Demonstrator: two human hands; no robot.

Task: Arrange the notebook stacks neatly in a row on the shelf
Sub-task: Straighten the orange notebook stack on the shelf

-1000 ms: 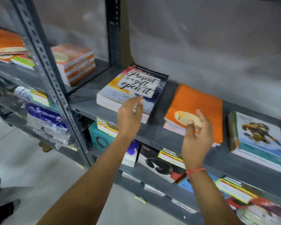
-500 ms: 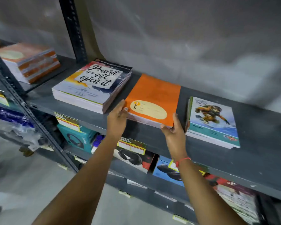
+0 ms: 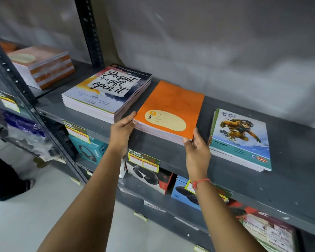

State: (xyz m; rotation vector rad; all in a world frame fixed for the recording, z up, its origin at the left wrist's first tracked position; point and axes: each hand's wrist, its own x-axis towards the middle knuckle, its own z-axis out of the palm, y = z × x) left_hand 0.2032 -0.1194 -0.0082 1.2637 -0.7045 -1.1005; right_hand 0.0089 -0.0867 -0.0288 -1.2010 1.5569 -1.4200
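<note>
Three notebook stacks lie on the grey shelf (image 3: 289,180). In the middle is an orange stack (image 3: 173,104) with a cream oval label. My left hand (image 3: 121,129) grips its near left corner and my right hand (image 3: 196,151) grips its near right corner. Left of it, almost touching, lies a thicker stack (image 3: 107,91) with "Present is a gift, open it" on the cover. On the right, a small gap away, is a stack (image 3: 242,140) with a cartoon snowboarder cover.
Another orange-edged notebook stack (image 3: 42,67) sits in the neighbouring bay behind a perforated steel upright (image 3: 89,31). Boxed headphones (image 3: 151,176) and price tags fill the shelf below. A grey wall stands behind. A person's dark shoe (image 3: 9,188) is on the floor at left.
Both hands left the lettered stack and took hold of the orange stack's near corners. In the last half second the orange stack shifted slightly; the view has swung right and closer.
</note>
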